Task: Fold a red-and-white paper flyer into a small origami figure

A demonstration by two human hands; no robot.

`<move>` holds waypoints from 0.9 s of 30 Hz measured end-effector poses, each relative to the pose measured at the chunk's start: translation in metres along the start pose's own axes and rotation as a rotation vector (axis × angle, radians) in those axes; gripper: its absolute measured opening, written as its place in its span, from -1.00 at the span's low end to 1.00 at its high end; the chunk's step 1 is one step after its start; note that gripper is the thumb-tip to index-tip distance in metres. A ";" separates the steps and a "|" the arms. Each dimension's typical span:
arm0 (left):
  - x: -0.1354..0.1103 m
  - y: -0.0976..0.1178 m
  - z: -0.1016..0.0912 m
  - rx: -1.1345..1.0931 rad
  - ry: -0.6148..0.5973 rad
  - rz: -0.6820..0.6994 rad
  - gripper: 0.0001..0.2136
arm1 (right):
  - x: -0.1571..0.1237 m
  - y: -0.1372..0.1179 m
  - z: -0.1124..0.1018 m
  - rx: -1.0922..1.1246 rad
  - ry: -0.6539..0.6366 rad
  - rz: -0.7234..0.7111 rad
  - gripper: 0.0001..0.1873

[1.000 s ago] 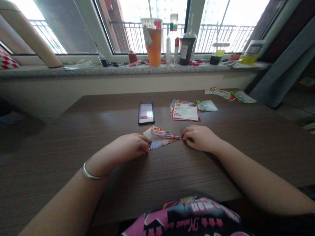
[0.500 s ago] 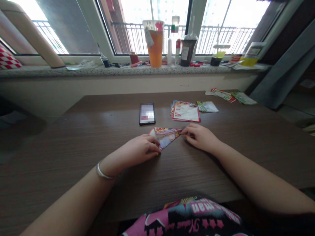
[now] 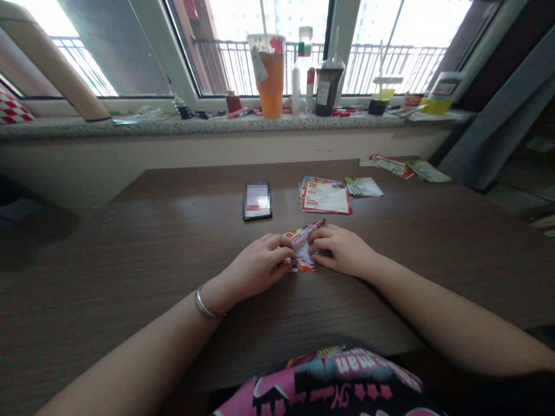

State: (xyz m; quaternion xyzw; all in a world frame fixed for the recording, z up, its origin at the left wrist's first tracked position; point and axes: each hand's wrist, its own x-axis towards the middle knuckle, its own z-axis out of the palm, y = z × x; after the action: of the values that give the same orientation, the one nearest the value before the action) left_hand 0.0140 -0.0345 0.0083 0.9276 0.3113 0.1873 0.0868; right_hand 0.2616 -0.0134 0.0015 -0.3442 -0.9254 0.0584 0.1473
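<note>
A colourful printed paper flyer, folded with a pointed flap, lies on the brown table between my hands. My left hand, with a silver bangle at the wrist, has its curled fingers on the flyer's left side and hides part of it. On the other side, the fingers of my right hand grip the right edge, beside the slanted flap. Just beyond lies a small pile of red-bordered flyers. A phone with a lit screen rests to the left of that pile.
Green leaflets lie right of the pile, and more leaflets sit near the table's far right corner. Behind the table, the granite windowsill carries an orange drink cup, a dark lidded cup, bottles and small clutter.
My hands have come closer together. The flyer has turned and its right part is now folded over, its tip pointing up and to the right.
</note>
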 end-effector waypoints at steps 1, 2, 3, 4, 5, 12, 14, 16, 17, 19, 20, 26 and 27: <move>0.000 -0.001 0.000 0.016 0.032 -0.015 -0.83 | 0.000 0.000 -0.001 0.012 -0.013 -0.011 -0.83; 0.000 -0.001 0.001 0.037 0.052 -0.026 -0.82 | -0.001 0.000 -0.002 0.027 -0.029 -0.026 -0.82; -0.001 -0.002 0.001 0.058 0.057 -0.034 -0.78 | -0.001 0.000 -0.003 0.044 -0.047 -0.040 -0.79; -0.001 -0.002 0.001 0.078 0.049 -0.041 -0.73 | -0.001 0.000 -0.003 0.062 -0.063 -0.049 -0.76; -0.001 -0.003 0.002 0.092 0.029 -0.048 -0.67 | -0.001 0.000 -0.004 0.077 -0.077 -0.055 -0.74; -0.005 -0.006 0.010 0.099 -0.064 -0.072 -0.48 | 0.001 -0.001 -0.002 0.137 -0.103 -0.060 -0.70; -0.005 -0.006 0.011 0.094 -0.072 -0.095 -0.47 | 0.001 -0.003 -0.003 0.136 -0.092 -0.029 -0.68; -0.005 -0.006 0.011 0.089 -0.065 -0.113 -0.44 | 0.000 -0.004 -0.003 0.132 -0.079 -0.003 -0.71; -0.005 -0.007 0.011 0.087 -0.057 -0.117 -0.43 | 0.000 -0.005 -0.004 0.128 -0.072 0.005 -0.74; -0.005 -0.007 0.011 0.082 -0.042 -0.104 -0.40 | -0.001 -0.006 -0.003 0.126 -0.048 0.025 -0.81; -0.005 -0.007 0.011 0.082 -0.035 -0.093 -0.39 | -0.001 -0.006 -0.003 0.126 -0.031 0.039 -0.83; -0.006 -0.010 0.013 0.126 -0.056 -0.056 -0.48 | -0.003 -0.004 0.001 0.123 0.103 0.149 -0.70; -0.006 -0.010 0.013 0.129 -0.058 -0.051 -0.50 | -0.003 -0.003 0.002 0.121 0.123 0.153 -0.64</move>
State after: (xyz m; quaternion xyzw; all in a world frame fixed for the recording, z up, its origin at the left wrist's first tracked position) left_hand 0.0090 -0.0307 -0.0086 0.9281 0.3436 0.1377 0.0407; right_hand 0.2615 -0.0175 -0.0006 -0.4071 -0.8805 0.1039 0.2195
